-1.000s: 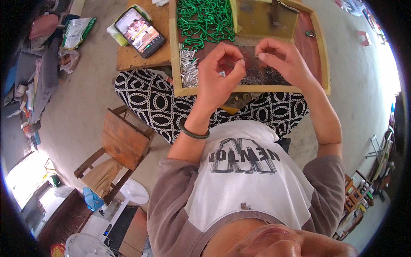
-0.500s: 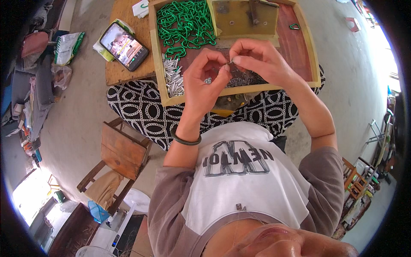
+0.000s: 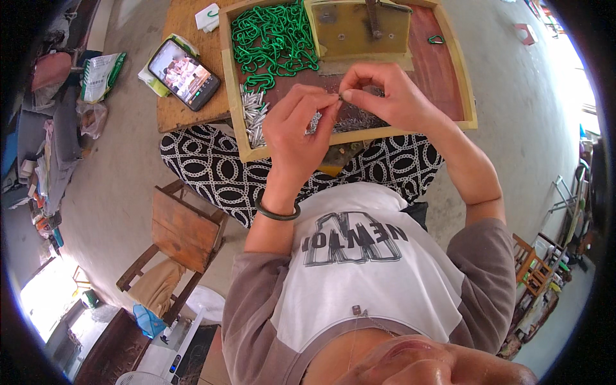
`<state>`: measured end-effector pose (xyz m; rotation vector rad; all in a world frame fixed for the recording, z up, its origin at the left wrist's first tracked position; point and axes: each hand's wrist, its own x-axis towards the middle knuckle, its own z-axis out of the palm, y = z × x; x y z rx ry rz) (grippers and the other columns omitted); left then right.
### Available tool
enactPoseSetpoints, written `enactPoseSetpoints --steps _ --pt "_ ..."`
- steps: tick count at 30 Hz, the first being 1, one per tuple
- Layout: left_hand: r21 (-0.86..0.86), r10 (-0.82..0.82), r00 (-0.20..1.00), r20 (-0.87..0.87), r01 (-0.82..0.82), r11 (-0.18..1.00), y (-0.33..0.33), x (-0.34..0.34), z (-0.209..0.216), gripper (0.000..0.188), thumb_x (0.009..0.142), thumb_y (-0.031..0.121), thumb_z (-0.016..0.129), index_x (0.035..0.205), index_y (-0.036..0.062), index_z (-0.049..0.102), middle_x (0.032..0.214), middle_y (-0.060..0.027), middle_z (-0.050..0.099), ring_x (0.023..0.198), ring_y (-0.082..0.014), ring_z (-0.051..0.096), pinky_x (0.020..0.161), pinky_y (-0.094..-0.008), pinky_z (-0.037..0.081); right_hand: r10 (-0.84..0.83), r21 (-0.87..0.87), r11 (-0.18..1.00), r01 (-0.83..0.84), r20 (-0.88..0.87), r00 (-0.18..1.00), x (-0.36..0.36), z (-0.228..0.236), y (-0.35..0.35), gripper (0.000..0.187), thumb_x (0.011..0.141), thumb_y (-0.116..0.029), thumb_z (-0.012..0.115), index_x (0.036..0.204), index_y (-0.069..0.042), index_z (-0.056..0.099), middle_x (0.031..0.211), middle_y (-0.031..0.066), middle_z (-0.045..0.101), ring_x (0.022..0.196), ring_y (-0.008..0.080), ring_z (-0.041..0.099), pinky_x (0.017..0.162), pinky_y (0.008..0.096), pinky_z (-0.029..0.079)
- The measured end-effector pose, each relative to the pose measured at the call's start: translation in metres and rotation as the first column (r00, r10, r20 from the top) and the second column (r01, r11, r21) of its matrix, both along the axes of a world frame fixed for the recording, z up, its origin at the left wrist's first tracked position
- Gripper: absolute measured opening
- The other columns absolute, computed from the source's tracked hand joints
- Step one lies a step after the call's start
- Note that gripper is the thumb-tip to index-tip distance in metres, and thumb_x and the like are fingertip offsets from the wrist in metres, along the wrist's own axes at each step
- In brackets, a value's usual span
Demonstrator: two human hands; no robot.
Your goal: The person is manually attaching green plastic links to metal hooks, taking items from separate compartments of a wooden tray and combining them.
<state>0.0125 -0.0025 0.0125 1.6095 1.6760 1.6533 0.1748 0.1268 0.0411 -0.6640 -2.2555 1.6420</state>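
Observation:
My left hand and my right hand meet over the near part of a wooden-rimmed tray. Thumb and forefinger of each are pinched together, tip to tip, around a piece too small to make out. Behind my left hand lies a heap of green carabiner hooks. Beside its wrist is a pile of silver metal pins. Below the fingertips, small thin metal bits are scattered, partly hidden by the hands. One green carabiner lies apart at the tray's right.
A yellowish block with a dark metal lever stands at the tray's back. A phone rests on the wooden table to the left. The tray's near side sits over my patterned black-and-white lap. A wooden chair stands lower left.
My left hand's fingers have closed in and its back has turned more into view. Both hands have shifted slightly left, still meeting at the fingertips. The view has shifted a little.

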Motion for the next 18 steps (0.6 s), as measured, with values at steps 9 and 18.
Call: enactPoseSetpoints --steps 9,18 --pt "0.087 -0.085 0.958 0.275 0.064 0.994 -0.002 -0.002 -0.011 0.015 0.082 -0.005 0.08 0.093 0.003 0.074 0.088 -0.0059 0.07 0.071 -0.0137 0.062 0.056 -0.0242 0.047 0.041 -0.466 0.881 -0.078 -0.088 0.995 -0.005 0.003 -0.008 0.012 0.1 -0.012 0.064 0.097 0.0 0.063 0.086 -0.0023 0.06 0.082 0.003 0.053 0.071 0.0226 0.043" --pt "0.044 0.053 0.983 -0.174 -0.046 0.998 -0.006 -0.007 0.005 0.019 0.081 -0.004 0.077 0.098 0.0046 0.073 0.094 -0.0098 0.073 0.08 -0.0257 0.07 0.064 -0.0335 0.053 -0.053 -0.146 0.988 0.051 -0.007 0.999 -0.007 0.021 -0.011 0.007 0.097 -0.007 0.062 0.095 0.0 0.061 0.087 -0.0054 0.057 0.082 0.0031 0.051 0.074 0.0222 0.044"
